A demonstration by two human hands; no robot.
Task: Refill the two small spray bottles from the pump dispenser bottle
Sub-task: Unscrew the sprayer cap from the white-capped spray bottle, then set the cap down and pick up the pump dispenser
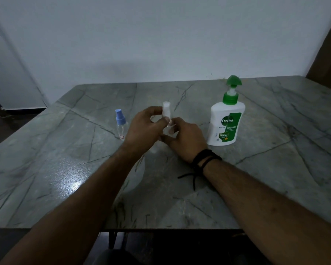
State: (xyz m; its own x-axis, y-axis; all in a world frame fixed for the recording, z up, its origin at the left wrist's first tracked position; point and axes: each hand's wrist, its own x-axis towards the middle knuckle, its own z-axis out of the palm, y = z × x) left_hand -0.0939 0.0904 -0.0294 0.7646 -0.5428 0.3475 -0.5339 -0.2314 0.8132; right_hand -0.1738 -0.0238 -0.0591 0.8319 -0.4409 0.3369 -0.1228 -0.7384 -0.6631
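Observation:
A small clear spray bottle with a white cap (166,109) is held upright above the middle of the marble table (275,169). My left hand (145,129) pinches its white spray head between thumb and fingers. My right hand (183,140) grips the clear body lower down. A second small clear spray bottle with a blue cap (120,121) stands upright just left of my left hand, untouched. The white pump dispenser bottle (226,121), with a green pump and a Dettol label, stands upright to the right of my hands.
The grey-green marble table ends at a white wall (161,44) behind. A dark floor strip shows at far left, and the table's front edge lies below my forearms. A black band circles my right wrist.

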